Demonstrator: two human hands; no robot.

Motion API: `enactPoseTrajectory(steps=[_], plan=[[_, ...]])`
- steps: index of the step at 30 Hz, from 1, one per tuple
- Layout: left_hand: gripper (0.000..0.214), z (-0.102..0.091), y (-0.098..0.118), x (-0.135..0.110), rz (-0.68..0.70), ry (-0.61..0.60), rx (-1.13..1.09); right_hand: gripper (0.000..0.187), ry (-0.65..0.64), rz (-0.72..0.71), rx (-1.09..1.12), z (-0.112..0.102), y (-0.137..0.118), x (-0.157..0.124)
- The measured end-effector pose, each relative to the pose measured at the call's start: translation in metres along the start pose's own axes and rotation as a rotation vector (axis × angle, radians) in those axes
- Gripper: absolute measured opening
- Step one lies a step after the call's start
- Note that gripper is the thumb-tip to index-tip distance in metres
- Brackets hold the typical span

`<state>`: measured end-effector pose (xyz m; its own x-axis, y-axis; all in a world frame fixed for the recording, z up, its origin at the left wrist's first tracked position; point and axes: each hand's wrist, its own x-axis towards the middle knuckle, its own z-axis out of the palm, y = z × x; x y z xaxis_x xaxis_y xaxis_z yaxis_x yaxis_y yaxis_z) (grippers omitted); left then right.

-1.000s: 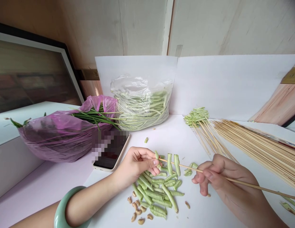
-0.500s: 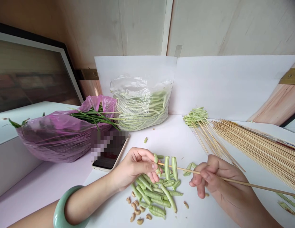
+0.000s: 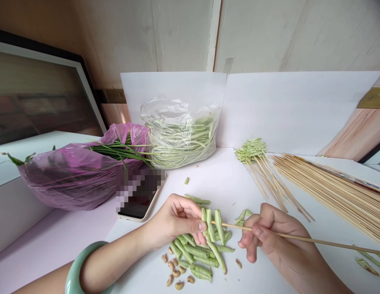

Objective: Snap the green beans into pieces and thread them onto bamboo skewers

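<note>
Head: phone (image 3: 133, 209) blurred; left hand (image 3: 174, 220) pinches beans (image 3: 213, 223), right hand (image 3: 271, 239) skewer (image 3: 315, 240).

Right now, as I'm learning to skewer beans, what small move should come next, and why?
Probably slide the threaded bean pieces along the skewer toward the right hand. They sit bunched at its tip, pinched by fingers of the left hand, with bare stick behind them and a pile of cut beans waiting below.

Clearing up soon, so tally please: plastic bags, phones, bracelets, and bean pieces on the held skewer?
Plastic bags: 2 (purple bag, clear bag)
Phone: 1
Bracelet: 1
Bean pieces on skewer: 3
Total: 7
</note>
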<state>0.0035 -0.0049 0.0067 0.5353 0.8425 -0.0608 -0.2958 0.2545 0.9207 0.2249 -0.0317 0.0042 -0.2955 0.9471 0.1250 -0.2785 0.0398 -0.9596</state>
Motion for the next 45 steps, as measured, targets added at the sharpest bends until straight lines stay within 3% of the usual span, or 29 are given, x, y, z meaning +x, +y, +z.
enactPoseTrajectory(steps=[4,12,15,17,20,23,26,30,35,37,41,45], plan=[[0.017,0.001,-0.001,0.001,0.0,0.014,0.014,0.024,-0.035,0.0,-0.019,-0.003,0.002,0.001],[0.034,-0.003,-0.006,0.007,0.048,0.131,0.029,0.029,0.144,-0.051,-0.055,-0.011,0.001,0.003],[0.028,-0.006,-0.006,0.008,0.071,0.208,0.19,0.028,0.235,-0.151,-0.074,-0.015,-0.004,0.005],[0.021,-0.006,-0.004,0.006,0.096,0.222,0.446,0.029,0.277,-0.197,-0.072,-0.016,-0.007,0.008],[0.015,-0.005,0.001,0.001,0.174,0.138,0.952,0.03,0.318,-0.206,-0.064,-0.015,-0.009,0.01],[0.015,-0.004,0.01,-0.003,0.264,-0.056,1.315,0.029,0.322,-0.193,-0.077,-0.015,-0.008,0.009],[0.011,-0.005,0.02,-0.008,0.257,-0.247,1.484,0.028,0.313,-0.187,-0.097,-0.016,-0.005,0.008],[0.013,-0.007,0.03,-0.013,0.24,-0.271,1.633,0.03,0.311,-0.164,-0.093,-0.014,-0.006,0.007],[0.015,-0.007,0.037,-0.014,0.208,-0.329,1.686,0.029,0.32,-0.161,-0.088,-0.011,-0.008,0.007],[0.013,-0.007,0.037,-0.012,0.219,-0.297,1.667,0.029,0.311,-0.167,-0.087,-0.012,-0.008,0.007],[0.013,-0.005,0.031,-0.009,0.287,-0.063,1.472,0.028,0.283,-0.177,-0.103,-0.016,-0.005,0.006],[0.005,-0.004,0.022,-0.004,0.31,0.153,1.083,0.028,0.231,-0.155,-0.127,-0.015,-0.003,0.004]])
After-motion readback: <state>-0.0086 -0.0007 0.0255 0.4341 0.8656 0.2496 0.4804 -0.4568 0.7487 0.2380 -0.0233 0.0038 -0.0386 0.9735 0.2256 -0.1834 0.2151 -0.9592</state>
